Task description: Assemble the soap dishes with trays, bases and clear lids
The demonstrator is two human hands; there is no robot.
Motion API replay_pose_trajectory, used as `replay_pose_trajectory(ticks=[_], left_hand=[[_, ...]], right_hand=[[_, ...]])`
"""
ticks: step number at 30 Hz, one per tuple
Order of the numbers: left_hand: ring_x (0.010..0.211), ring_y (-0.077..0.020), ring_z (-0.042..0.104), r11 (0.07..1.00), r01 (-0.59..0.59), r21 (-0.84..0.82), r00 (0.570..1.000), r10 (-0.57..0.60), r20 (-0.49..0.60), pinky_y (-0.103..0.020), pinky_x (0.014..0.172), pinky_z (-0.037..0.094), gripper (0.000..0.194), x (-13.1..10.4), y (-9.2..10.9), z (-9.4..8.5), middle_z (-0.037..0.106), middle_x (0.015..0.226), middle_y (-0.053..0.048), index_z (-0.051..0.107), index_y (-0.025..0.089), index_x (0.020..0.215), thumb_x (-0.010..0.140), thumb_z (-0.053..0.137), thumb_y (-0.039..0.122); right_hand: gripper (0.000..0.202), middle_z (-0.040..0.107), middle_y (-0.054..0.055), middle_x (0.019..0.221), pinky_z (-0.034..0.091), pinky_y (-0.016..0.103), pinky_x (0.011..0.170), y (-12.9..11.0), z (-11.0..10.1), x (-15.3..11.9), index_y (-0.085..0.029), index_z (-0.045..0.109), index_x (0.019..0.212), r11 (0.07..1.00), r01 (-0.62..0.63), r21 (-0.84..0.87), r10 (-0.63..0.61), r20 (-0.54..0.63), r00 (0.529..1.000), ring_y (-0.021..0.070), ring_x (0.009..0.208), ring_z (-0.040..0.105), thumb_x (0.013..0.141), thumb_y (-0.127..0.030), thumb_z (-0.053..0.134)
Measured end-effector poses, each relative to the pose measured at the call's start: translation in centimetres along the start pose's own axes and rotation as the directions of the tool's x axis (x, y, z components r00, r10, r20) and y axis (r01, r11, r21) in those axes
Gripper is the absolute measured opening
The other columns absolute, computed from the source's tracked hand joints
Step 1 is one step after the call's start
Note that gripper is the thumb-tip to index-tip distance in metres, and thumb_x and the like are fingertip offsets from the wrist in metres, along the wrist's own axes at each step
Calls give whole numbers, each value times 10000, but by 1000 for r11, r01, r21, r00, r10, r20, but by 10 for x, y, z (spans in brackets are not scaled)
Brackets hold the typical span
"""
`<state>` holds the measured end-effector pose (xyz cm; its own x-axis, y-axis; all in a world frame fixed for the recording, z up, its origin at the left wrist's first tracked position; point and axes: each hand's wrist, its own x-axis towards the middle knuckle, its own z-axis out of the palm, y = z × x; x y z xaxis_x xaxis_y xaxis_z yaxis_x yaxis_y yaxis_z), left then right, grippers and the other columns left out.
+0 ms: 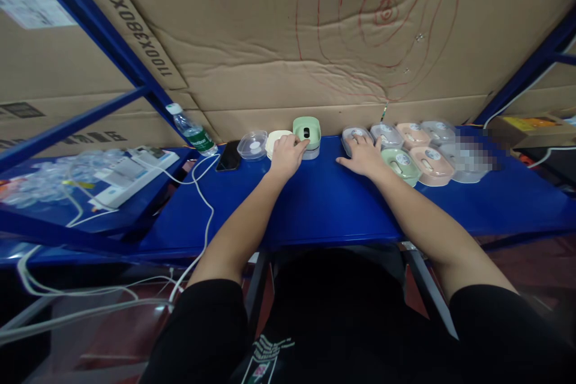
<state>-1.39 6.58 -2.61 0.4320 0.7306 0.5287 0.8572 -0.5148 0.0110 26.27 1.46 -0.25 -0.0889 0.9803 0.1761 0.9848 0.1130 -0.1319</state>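
In the head view, the green container (314, 127) was noted near the middle of the desk's (333, 210) back edge. It was judged light, stiff and slightly slick, best gripped by opposite side walls. At the left hand (287, 158), fingers were bent and narrowly spaced over the cream container (270, 143), beside the green one; grasp could not be confirmed. The right hand's (363, 156) fingers were spread wide over a grey-lidded container (347, 138).
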Motion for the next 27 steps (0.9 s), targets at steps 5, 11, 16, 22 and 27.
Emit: replay_pose_trajectory(ticks=[5, 11, 16, 22, 27], left_hand=[[1199, -355, 629, 997, 76, -14, 996, -76, 46, -523, 1038, 499, 400, -1, 2, -5, 709, 1306, -170, 765, 260, 1436, 1142, 494, 279], [1288, -354, 615, 993, 99, -61, 992, -94, 83, -521, 1125, 486, 404, -2, 4, -13, 685, 1403, -183, 753, 228, 1428, 1140, 473, 277], [1313, -383, 626, 997, 67, -47, 994, -63, 92, -560, 1105, 507, 389, -2, 5, -11, 693, 1448, -195, 749, 231, 1432, 1123, 519, 287], [1416, -412, 631, 998, 56, -34, 993, -53, 103, -581, 1136, 536, 416, -1, 6, -6, 629, 1594, -225, 715, 199, 1496, 1103, 611, 288], [1388, -394, 677, 995, 65, -76, 993, -56, 107, -572, 1152, 559, 389, -1, 2, -4, 648, 1586, -221, 726, 177, 1463, 1091, 645, 259]], right_hand=[[815, 368, 247, 1844, 115, 862, 1334, -1, 0, 0, -175, 542, 1694, 1000, -3, 2, 3, 4, 1000, 518, 1693, 334, 1028, -637, 631], [833, 360, 247, 1847, 101, 859, 1334, 1, 2, 1, -170, 534, 1700, 1000, 2, 12, -2, 9, 1000, 527, 1698, 312, 1021, -647, 613], [842, 354, 249, 1850, 93, 866, 1325, 2, 2, 1, -174, 526, 1703, 1000, 6, 16, -6, 9, 1000, 534, 1695, 307, 1016, -653, 614], [853, 346, 248, 1852, 109, 860, 1331, 0, 2, 0, -176, 500, 1720, 1000, -7, 8, 7, 17, 1000, 522, 1708, 291, 1021, -649, 620], [856, 338, 245, 1858, 110, 856, 1334, 0, 2, 0, -179, 505, 1719, 1000, 1, 15, -1, 15, 1000, 525, 1723, 255, 1015, -649, 624]])
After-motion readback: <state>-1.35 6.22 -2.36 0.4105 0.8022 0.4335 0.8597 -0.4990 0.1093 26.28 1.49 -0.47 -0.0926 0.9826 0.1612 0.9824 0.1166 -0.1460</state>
